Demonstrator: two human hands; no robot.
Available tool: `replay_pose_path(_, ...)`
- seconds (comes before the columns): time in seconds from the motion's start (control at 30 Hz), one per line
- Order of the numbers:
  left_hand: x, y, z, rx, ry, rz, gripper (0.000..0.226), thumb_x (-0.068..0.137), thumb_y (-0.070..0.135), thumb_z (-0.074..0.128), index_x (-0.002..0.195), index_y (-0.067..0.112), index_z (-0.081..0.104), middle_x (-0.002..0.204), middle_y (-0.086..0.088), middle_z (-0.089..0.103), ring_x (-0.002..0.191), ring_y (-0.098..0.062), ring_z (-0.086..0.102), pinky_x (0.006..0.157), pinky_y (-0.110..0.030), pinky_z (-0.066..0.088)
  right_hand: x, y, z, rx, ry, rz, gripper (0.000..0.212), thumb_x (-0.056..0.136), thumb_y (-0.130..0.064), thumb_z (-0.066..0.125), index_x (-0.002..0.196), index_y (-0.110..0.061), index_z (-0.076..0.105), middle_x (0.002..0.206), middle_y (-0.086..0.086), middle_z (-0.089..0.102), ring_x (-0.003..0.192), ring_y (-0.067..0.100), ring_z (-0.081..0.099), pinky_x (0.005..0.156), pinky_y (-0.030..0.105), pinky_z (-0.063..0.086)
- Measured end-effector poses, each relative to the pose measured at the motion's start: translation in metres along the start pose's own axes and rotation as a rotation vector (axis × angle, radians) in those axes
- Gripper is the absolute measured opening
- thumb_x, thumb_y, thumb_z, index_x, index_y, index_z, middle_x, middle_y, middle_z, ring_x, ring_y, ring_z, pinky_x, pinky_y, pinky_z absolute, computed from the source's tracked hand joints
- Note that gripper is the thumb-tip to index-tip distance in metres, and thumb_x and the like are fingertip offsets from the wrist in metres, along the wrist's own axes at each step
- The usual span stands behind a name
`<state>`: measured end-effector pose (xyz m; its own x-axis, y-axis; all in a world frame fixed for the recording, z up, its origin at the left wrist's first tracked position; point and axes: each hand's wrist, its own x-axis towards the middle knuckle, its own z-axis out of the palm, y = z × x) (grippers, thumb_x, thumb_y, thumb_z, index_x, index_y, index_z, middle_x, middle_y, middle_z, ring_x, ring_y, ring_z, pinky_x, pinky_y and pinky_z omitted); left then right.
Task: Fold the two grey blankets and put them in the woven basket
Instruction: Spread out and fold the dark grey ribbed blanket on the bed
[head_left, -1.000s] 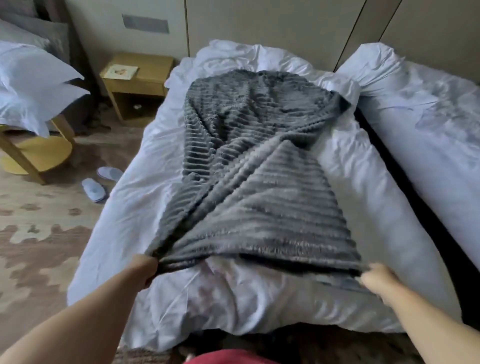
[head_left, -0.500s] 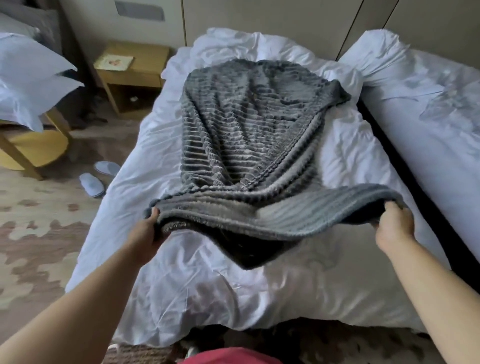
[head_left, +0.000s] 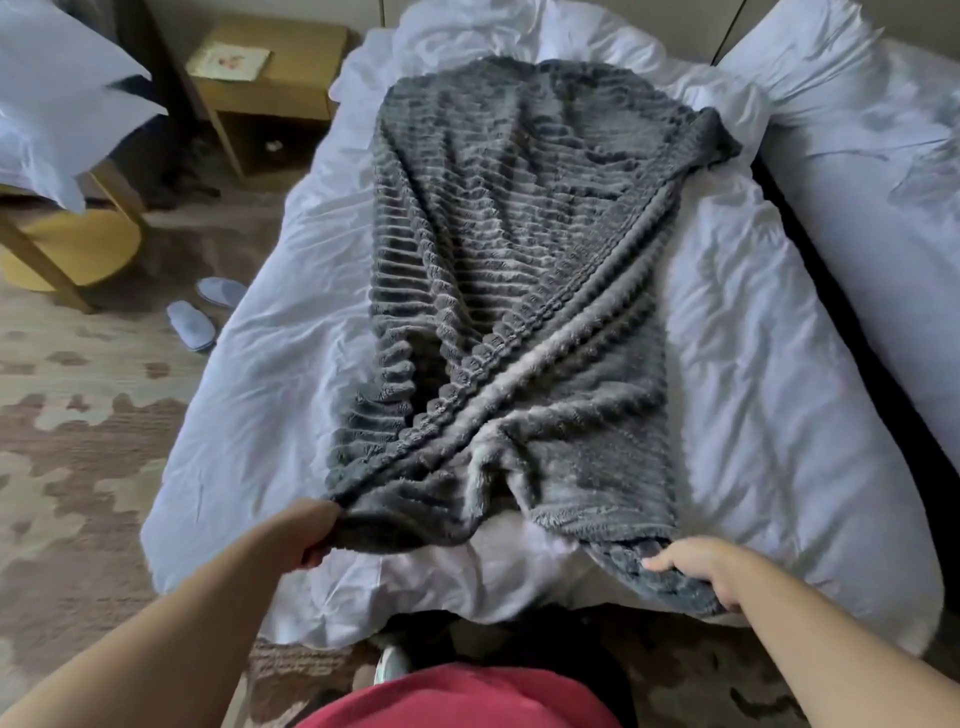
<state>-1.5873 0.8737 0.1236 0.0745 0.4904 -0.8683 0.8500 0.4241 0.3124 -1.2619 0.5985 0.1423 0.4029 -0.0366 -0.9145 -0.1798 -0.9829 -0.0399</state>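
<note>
A ribbed grey blanket (head_left: 519, 260) lies lengthwise down the white bed (head_left: 270, 364), twisted and bunched at its near end. My left hand (head_left: 306, 530) grips the blanket's near left corner at the foot of the bed. My right hand (head_left: 696, 566) holds the near right corner, which hangs over the bed's edge. I see only this one blanket. No woven basket is in view.
A second white bed (head_left: 883, 218) stands to the right across a narrow dark gap. A wooden nightstand (head_left: 270, 98) stands at the back left. A yellow chair (head_left: 67, 244) with white pillows and two slippers (head_left: 202, 312) are on the patterned carpet at left.
Both hands lifted the near edge off the bed half a second ago and have now brought it back down toward me, leaving the blanket's near end more twisted.
</note>
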Motion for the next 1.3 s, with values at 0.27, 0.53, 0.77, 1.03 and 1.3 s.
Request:
replay_pose_path(0.27, 0.024, 0.122, -0.027, 0.110, 0.270, 0.306, 0.018, 0.090, 0.019, 0.056, 0.085, 0.004, 0.063, 0.074, -0.015, 0.060, 0.059, -0.027, 0.058, 0.053, -0.027, 0.047, 0.006, -0.086, -0.093, 0.225, 0.550, -0.350, 0.032, 0.096, -0.012, 0.049, 0.125, -0.003, 0.056, 0.125, 0.021, 0.058, 0.097, 0.033, 0.054, 0.079, 0.036, 0.044)
replay_pose_path(0.53, 0.053, 0.213, 0.016, 0.853, -0.253, 0.027, 0.033, 0.089, 0.018, 0.038, 0.067, 0.007, 0.059, 0.052, -0.004, 0.062, 0.056, -0.021, 0.059, 0.061, -0.028, 0.052, 0.075, -0.185, -0.156, -0.296, 0.139, -0.201, 0.062, 0.088, -0.023, 0.069, 0.142, -0.006, 0.042, 0.145, 0.014, 0.044, 0.130, 0.033, 0.043, 0.100, 0.038, 0.040)
replay_pose_path(0.77, 0.129, 0.339, 0.083, 0.528, 0.312, 0.421, 0.068, 0.085, 0.024, 0.059, 0.146, 0.030, 0.029, 0.126, -0.018, 0.048, 0.105, -0.038, 0.057, 0.077, -0.037, 0.045, 0.169, -0.272, -0.211, -0.199, 0.669, -0.440, 0.029, 0.082, -0.038, 0.067, 0.094, -0.013, 0.060, 0.109, 0.016, 0.065, 0.092, 0.034, 0.058, 0.071, 0.035, 0.045)
replay_pose_path(1.03, 0.237, 0.317, 0.188, 0.560, 0.259, 0.217, 0.058, 0.096, 0.015, 0.044, 0.148, 0.032, 0.026, 0.133, -0.021, 0.038, 0.111, -0.043, 0.054, 0.093, -0.044, 0.045, 0.307, -0.304, -0.130, -0.713, 0.445, -0.245, 0.074, 0.091, -0.024, 0.054, 0.152, -0.028, 0.013, 0.142, 0.024, 0.033, 0.125, 0.040, 0.043, 0.099, 0.043, 0.042)
replay_pose_path(1.3, 0.256, 0.330, 0.159, 0.558, 0.248, 0.298, 0.037, 0.087, 0.011, 0.049, 0.120, 0.018, 0.064, 0.117, -0.016, 0.065, 0.110, -0.033, 0.059, 0.087, -0.032, 0.046, 0.313, -0.329, -0.141, -0.964, 0.442, -0.330, 0.038, 0.093, -0.013, 0.049, 0.130, -0.005, 0.052, 0.136, 0.018, 0.052, 0.125, 0.034, 0.050, 0.096, 0.036, 0.045)
